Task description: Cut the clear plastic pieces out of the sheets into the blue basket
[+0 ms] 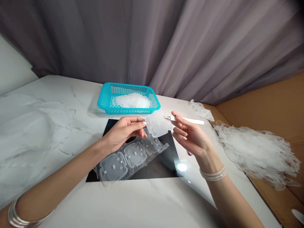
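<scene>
My left hand pinches the left edge of a thin translucent plastic piece, which is lifted above the table. In my right hand is a white pen-like tool with a metal tip, perhaps a craft knife. Its tip points left and lies over the plastic piece; whether it touches cannot be made out. Below my hands a clear molded sheet with several rounded panels lies across a black mat.
Behind the mat stands a blue basket holding a pile of translucent pieces. A heap of plastic trimmings lies at the right edge. Clear sheets spread over the left side of the marbled table. A grey curtain hangs behind.
</scene>
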A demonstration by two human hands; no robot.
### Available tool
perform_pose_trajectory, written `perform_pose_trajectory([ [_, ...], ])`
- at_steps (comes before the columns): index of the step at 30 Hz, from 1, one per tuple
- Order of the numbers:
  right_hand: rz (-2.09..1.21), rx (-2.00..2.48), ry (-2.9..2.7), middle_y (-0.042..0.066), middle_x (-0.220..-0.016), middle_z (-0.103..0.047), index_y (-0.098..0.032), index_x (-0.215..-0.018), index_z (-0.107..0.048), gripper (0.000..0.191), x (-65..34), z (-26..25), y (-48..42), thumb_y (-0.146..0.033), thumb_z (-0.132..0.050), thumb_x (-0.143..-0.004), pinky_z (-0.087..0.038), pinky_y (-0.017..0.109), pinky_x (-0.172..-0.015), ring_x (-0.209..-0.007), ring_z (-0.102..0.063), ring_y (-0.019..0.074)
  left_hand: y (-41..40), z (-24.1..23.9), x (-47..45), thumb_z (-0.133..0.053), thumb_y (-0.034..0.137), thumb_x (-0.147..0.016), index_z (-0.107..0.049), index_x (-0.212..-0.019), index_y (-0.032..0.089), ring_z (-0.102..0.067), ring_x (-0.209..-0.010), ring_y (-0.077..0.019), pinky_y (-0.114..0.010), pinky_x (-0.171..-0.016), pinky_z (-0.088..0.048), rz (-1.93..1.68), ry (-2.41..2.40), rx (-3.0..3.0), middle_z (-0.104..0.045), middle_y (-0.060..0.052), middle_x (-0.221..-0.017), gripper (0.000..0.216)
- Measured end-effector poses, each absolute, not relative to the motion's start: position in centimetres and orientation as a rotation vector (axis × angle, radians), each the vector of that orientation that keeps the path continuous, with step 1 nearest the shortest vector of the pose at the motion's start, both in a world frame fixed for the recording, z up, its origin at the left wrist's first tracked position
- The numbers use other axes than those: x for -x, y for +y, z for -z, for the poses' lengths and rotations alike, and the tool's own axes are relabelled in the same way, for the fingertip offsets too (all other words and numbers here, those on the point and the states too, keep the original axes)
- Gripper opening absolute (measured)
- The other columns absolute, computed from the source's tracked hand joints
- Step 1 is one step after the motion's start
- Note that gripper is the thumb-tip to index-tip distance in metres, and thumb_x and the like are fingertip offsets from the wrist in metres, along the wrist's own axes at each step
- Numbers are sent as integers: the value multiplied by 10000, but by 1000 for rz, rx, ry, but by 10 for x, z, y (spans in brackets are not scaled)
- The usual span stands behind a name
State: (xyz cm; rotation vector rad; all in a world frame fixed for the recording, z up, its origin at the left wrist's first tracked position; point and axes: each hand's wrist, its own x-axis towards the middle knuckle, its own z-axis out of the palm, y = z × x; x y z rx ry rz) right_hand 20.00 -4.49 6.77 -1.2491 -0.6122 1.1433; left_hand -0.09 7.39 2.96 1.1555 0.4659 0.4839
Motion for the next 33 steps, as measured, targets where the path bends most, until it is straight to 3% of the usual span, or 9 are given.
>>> perform_pose_trajectory([
  [4,-1173,1239,-584,16,-774,-661,-216,-915,-695,167,-204,-65,-44,-282,-709,-763,-290,185,-317,-415,-297,48,72,-32,1,-720,310,-828,-653,-834,160,-649,-634,-129,-251,-696,-517,-475,473,-1167,-673,3,-605,164],
  [8,-1189,1224,-591,40,-939,-728,-229,-969,-714,182,-208,-60,-44,-286,-701,-796,-431,174,-375,-484,-553,69,70,-31,0,-674,326,-865,-595,-907,170,-716,-687,-187,-284,-681,-555,-437,474,-1104,-739,-54,-684,180],
  [12,-1236,1148,-805,40,-1029,-746,-246,-979,-726,177,-206,-60,-49,-337,-703,-829,-609,274,-681,-838,-736,187,70,-30,-1,-552,329,-935,-550,-978,178,-748,-873,-259,-371,-783,-585,-428,450,-922,-770,-119,-877,156],
  [15,-1199,1237,-1162,61,-1032,-757,-230,-946,-754,185,-202,-65,-55,-379,-677,-868,-596,380,-854,-1019,-705,246,72,-28,-1,-577,258,-923,-542,-929,186,-740,-832,-193,-316,-764,-591,-487,431,-876,-757,-58,-882,80],
  [21,-1206,1419,-1628,66,-1153,-731,-262,-1086,-751,274,-210,-75,-63,-393,-548,-956,-509,224,-488,-1072,-668,253,76,-24,0,-701,128,-834,-495,-1035,226,-718,-969,-192,-287,-794,-584,-523,448,-986,-749,-39,-963,304],
  [24,-1280,1336,-1454,110,-1148,-716,-212,-901,-743,410,-221,-74,-63,-488,-451,-983,-475,237,-464,-1123,-635,284,76,-25,1,-704,140,-833,-501,-1092,227,-715,-984,-213,-309,-789,-593,-530,444,-1007,-744,-54,-1001,340],
  [28,-1242,1217,-1151,78,-788,-669,-193,-688,-612,385,-230,-65,-57,-448,-518,-961,-511,327,-754,-949,-641,234,73,-29,2,-727,143,-807,-522,-1103,225,-715,-972,-213,-329,-813,-599,-528,450,-1030,-742,-48,-992,369],
  [31,-1226,1269,-1017,-33,-597,-424,-176,-751,-612,256,-225,-56,-50,-351,-581,-935,-410,261,-621,-588,-462,111,69,-32,2,-724,162,-816,-548,-1112,212,-723,-931,-204,-301,-791,-596,-489,494,-1069,-747,-57,-960,348],
  [33,-1240,1333,-1016,-63,-584,-327,-157,-803,-630,210,-219,-49,-46,-325,-597,-925,-294,250,-528,-517,-300,83,66,-34,2,-701,173,-838,-568,-1126,194,-727,-886,-183,-258,-762,-584,-462,538,-1091,-751,-65,-925,318],
])
